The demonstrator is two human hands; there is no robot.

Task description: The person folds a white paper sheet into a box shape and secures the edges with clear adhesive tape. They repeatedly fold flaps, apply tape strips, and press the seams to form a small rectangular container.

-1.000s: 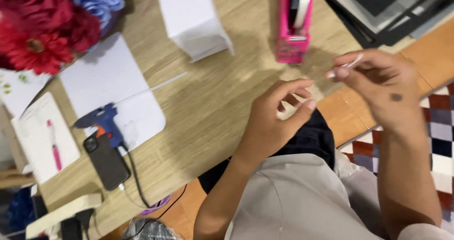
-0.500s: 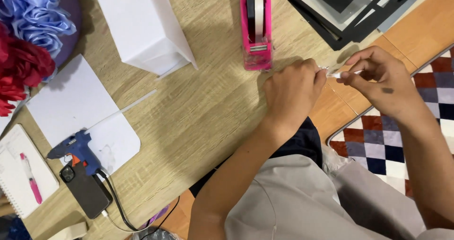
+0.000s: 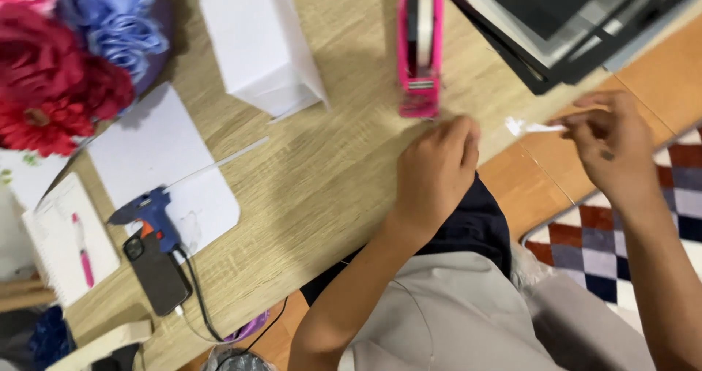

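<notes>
My right hand (image 3: 610, 145) pinches a small white strip (image 3: 528, 127) between thumb and fingertips, held over the wooden table edge. My left hand (image 3: 437, 167) rests on the table (image 3: 329, 188) with its fingers curled closed; nothing shows in it. It lies just below the pink tape dispenser (image 3: 420, 45), whose cutter end points toward me. A gap of bare table separates the two hands.
A white paper box (image 3: 259, 42) stands left of the dispenser. Farther left lie a white sheet (image 3: 164, 159), a blue glue gun (image 3: 150, 214), a dark phone (image 3: 157, 274), a notebook with a pink pen (image 3: 69, 239) and fabric flowers (image 3: 66, 56). Dark card sheets (image 3: 563, 20) are stacked at top right.
The hands were close together on the strip; now they have drawn apart. The right hand carries the strip away to the right, and the left hand has settled by the dispenser.
</notes>
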